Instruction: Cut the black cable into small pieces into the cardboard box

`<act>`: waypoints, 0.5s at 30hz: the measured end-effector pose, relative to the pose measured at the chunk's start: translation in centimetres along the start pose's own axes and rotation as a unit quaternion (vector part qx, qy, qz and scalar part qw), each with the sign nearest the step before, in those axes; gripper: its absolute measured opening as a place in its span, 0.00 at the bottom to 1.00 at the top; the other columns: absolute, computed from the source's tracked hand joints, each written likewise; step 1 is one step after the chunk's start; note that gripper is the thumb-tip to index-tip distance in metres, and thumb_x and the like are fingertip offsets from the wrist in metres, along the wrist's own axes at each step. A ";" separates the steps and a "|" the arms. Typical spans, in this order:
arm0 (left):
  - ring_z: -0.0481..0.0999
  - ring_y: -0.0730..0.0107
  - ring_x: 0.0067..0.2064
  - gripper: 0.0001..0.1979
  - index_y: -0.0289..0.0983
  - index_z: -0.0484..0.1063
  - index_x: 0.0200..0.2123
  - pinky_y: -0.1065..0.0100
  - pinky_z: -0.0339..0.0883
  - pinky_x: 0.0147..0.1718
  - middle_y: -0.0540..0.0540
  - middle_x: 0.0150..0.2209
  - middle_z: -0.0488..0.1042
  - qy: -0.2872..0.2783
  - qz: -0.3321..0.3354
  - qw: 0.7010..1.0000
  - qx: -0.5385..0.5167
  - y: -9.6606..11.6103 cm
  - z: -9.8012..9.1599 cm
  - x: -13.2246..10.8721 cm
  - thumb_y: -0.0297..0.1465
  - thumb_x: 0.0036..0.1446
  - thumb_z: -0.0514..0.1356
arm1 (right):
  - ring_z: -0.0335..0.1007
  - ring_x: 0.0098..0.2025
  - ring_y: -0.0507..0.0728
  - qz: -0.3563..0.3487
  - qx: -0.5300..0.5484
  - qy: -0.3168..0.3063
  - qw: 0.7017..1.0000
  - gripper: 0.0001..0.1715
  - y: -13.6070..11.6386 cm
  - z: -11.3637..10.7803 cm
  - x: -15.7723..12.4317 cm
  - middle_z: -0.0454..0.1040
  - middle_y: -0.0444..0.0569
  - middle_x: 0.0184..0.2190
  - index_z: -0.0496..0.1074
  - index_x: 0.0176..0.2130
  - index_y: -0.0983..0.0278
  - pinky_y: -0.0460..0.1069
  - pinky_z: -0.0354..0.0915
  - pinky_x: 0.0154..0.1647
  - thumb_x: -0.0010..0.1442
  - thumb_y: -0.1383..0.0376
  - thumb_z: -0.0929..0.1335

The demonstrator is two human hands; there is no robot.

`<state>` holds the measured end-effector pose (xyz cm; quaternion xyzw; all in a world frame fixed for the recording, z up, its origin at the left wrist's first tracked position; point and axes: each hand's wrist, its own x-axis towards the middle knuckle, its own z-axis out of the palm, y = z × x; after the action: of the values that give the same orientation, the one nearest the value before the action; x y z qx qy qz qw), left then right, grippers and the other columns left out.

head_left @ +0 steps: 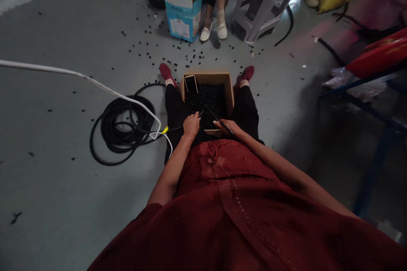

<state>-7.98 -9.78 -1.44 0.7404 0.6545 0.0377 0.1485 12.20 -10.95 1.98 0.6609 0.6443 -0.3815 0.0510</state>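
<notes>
Between my legs stands a cardboard box (231, 93) with many small black pieces (211, 97) in it. A phone (191, 84) leans in its far left corner. My left hand (191, 125) is closed around a black rubber strip (201, 113), whose short end pokes out over the box. The strip runs back toward a black coil (127, 125) on the floor at my left. In my right hand (229, 127) is a pair of scissors (212, 113), the dark blades pointing up and left over the box. Whether the blades are apart is too small to tell.
A white cable (79, 76) crosses from the left to near my left leg. Ahead are a blue carton (181, 21), another person's white shoes (221, 30) and a grey plastic stool (254, 21). Black bits lie scattered on the floor. A blue metal frame (375, 114) stands at right.
</notes>
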 end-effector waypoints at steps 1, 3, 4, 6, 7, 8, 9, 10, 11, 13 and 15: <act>0.73 0.61 0.50 0.20 0.38 0.65 0.59 0.66 0.64 0.48 0.39 0.49 0.75 0.002 -0.005 1.000 -0.010 -0.1 0.1 0.1 0.36 0.68 0.48 | 0.75 0.39 0.59 0.002 -0.005 0.005 1.000 0.34 0.0 -0.1 -0.1 0.78 0.54 0.37 0.72 0.37 0.63 0.45 0.60 0.34 0.65 0.40 0.55; 0.73 0.62 0.50 0.19 0.36 0.68 0.56 0.66 0.63 0.48 0.40 0.50 0.75 0.010 -0.007 1.000 -0.025 -0.2 0.4 0.4 0.36 0.68 0.48 | 0.75 0.39 0.59 0.007 -0.006 0.006 1.000 0.34 -0.2 -0.2 -0.2 0.78 0.55 0.37 0.73 0.37 0.63 0.45 0.60 0.33 0.65 0.40 0.56; 0.73 0.62 0.50 0.18 0.35 0.69 0.55 0.66 0.63 0.48 0.40 0.50 0.75 0.015 -0.004 1.000 -0.028 -0.3 0.5 0.5 0.35 0.68 0.48 | 0.75 0.39 0.59 0.006 -0.001 0.000 1.000 0.33 -0.3 -0.2 -0.2 0.79 0.55 0.37 0.73 0.37 0.63 0.45 0.60 0.33 0.65 0.41 0.56; 0.73 0.62 0.50 0.18 0.35 0.70 0.54 0.66 0.63 0.48 0.40 0.49 0.76 0.021 0.006 0.999 -0.028 -0.4 0.6 0.5 0.34 0.68 0.47 | 0.75 0.39 0.58 0.003 0.018 -0.018 1.000 0.32 -0.5 -0.3 -0.2 0.79 0.54 0.35 0.72 0.38 0.64 0.45 0.61 0.34 0.66 0.42 0.56; 0.73 0.62 0.49 0.18 0.36 0.70 0.53 0.66 0.63 0.48 0.40 0.48 0.76 0.023 0.010 0.999 -0.027 -0.4 0.6 0.5 0.33 0.68 0.47 | 0.75 0.39 0.58 -0.001 0.028 -0.028 0.999 0.31 -0.6 -0.3 -0.2 0.79 0.54 0.35 0.72 0.39 0.64 0.45 0.61 0.34 0.66 0.43 0.56; 0.74 0.62 0.49 0.17 0.36 0.70 0.53 0.66 0.63 0.47 0.41 0.47 0.76 0.024 0.013 0.999 -0.026 -0.5 0.6 0.5 0.33 0.68 0.47 | 0.75 0.39 0.58 -0.006 0.036 -0.034 0.999 0.31 -0.7 -0.3 -0.2 0.79 0.54 0.36 0.71 0.40 0.64 0.45 0.61 0.35 0.66 0.43 0.57; 0.74 0.62 0.48 0.17 0.36 0.70 0.53 0.66 0.63 0.47 0.41 0.47 0.76 0.025 0.015 0.999 -0.026 -0.5 0.5 0.5 0.33 0.68 0.47 | 0.75 0.39 0.58 -0.012 0.041 -0.038 0.998 0.30 -0.7 -0.2 -0.1 0.79 0.54 0.37 0.71 0.41 0.64 0.45 0.62 0.35 0.66 0.43 0.57; 0.74 0.61 0.48 0.18 0.37 0.70 0.53 0.66 0.64 0.47 0.41 0.47 0.76 0.027 0.014 0.999 -0.026 -0.5 0.5 0.4 0.34 0.69 0.46 | 0.75 0.40 0.58 -0.018 0.042 -0.039 0.998 0.31 -0.7 -0.1 0.0 0.78 0.54 0.38 0.71 0.43 0.65 0.45 0.62 0.35 0.66 0.43 0.58; 0.74 0.61 0.48 0.18 0.37 0.70 0.53 0.66 0.64 0.47 0.41 0.47 0.76 0.028 0.013 0.999 -0.027 -0.5 0.5 0.4 0.34 0.69 0.46 | 0.75 0.41 0.59 -0.023 0.040 -0.038 0.998 0.31 -0.7 0.0 0.1 0.78 0.55 0.40 0.70 0.44 0.65 0.46 0.62 0.36 0.65 0.42 0.58; 0.74 0.62 0.49 0.18 0.37 0.70 0.54 0.66 0.63 0.47 0.41 0.47 0.76 0.032 0.012 0.999 -0.031 -0.4 0.5 0.4 0.34 0.69 0.46 | 0.74 0.43 0.61 -0.029 0.037 -0.040 0.998 0.34 -0.5 0.3 0.4 0.77 0.57 0.42 0.70 0.46 0.65 0.47 0.63 0.38 0.63 0.39 0.59; 0.73 0.62 0.49 0.19 0.37 0.69 0.55 0.66 0.63 0.48 0.41 0.48 0.76 0.032 0.015 0.999 -0.033 -0.4 0.6 0.4 0.35 0.69 0.45 | 0.73 0.45 0.62 -0.032 0.039 -0.044 0.998 0.37 -0.2 0.5 0.6 0.77 0.57 0.44 0.69 0.48 0.65 0.48 0.63 0.40 0.61 0.38 0.59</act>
<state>-8.18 -9.47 -2.13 0.7431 0.6463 0.0850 0.1514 11.67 -10.76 1.38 0.6237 0.6470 -0.4366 0.0414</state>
